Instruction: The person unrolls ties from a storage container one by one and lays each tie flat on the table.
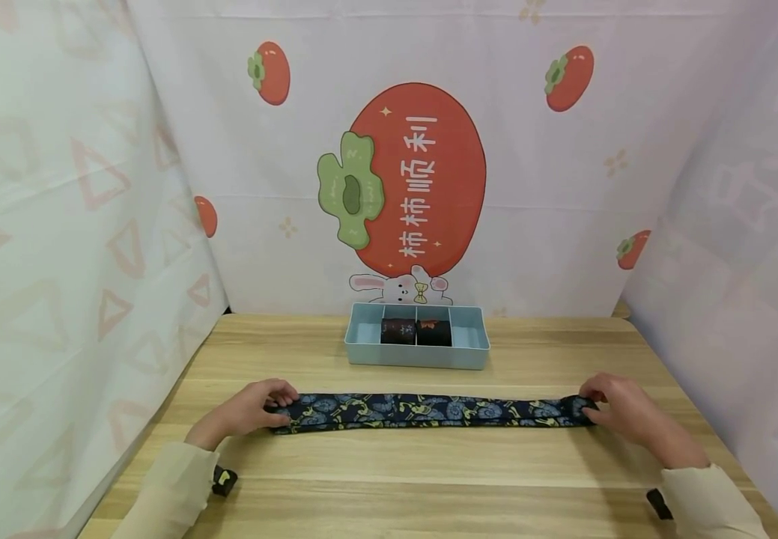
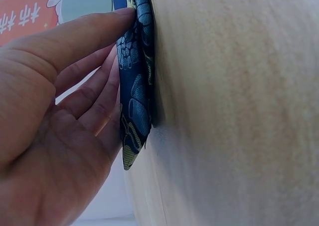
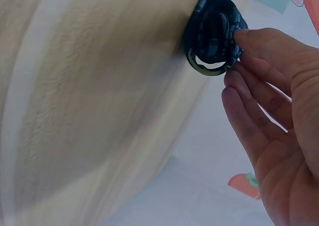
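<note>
A dark navy necktie point(image 1: 429, 410) with blue and yellow figures lies folded lengthwise across the wooden table. At its left end my left hand point(image 1: 257, 406) pinches the cloth, thumb on the near side and fingers on the far side. The left wrist view shows the pointed tip of the tie point(image 2: 134, 116) hanging past the fingers. My right hand point(image 1: 626, 408) holds the other end, which is wound into a small roll point(image 3: 214, 41). Thumb and fingertips grip that roll at its side in the right wrist view, and its coiled layers show.
Behind the tie stands a light blue divided box point(image 1: 415, 356). Its two middle compartments hold a dark purplish roll point(image 1: 398, 331) and a black roll with an orange mark point(image 1: 433, 332). Printed cloth walls point(image 1: 523, 247) enclose the table point(image 1: 429, 486) at the back and both sides.
</note>
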{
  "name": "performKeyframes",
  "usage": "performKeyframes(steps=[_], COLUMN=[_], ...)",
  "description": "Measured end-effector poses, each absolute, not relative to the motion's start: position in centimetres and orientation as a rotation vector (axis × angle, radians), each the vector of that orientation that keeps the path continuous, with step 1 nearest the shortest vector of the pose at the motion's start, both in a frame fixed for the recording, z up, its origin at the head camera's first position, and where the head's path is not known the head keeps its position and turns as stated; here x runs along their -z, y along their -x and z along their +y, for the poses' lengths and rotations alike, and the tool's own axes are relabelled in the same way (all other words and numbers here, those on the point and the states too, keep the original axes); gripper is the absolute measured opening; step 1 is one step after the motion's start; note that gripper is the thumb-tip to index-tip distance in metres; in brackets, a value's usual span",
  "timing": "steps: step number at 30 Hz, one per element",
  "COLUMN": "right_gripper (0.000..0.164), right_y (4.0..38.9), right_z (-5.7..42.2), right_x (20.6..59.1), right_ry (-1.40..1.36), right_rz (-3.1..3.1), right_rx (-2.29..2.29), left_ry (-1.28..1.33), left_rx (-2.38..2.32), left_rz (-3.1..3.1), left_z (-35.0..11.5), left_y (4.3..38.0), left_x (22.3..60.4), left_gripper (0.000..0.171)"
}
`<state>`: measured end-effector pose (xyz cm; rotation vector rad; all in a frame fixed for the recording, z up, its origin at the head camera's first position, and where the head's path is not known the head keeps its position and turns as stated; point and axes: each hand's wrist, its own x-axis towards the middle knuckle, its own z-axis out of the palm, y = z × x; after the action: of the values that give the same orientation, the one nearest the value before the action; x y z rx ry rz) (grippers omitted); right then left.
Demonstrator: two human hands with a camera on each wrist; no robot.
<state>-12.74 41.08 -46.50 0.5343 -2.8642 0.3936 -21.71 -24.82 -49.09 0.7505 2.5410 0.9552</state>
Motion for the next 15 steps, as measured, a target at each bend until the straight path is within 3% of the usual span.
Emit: performKeyframes(steps=[15], right_gripper=[0.023], right_y=[13.9], right_z=[37.8], right_x=[46.0], right_ry=[-0.67], right_rz=[-2.899], right_rx=[-0.421], left_ry=[-0.738], left_rx=[-0.945], left_rz=[2.548], left_z=[-25.6], left_y=[22.1], left_x=[49.3], left_gripper=[0.035])
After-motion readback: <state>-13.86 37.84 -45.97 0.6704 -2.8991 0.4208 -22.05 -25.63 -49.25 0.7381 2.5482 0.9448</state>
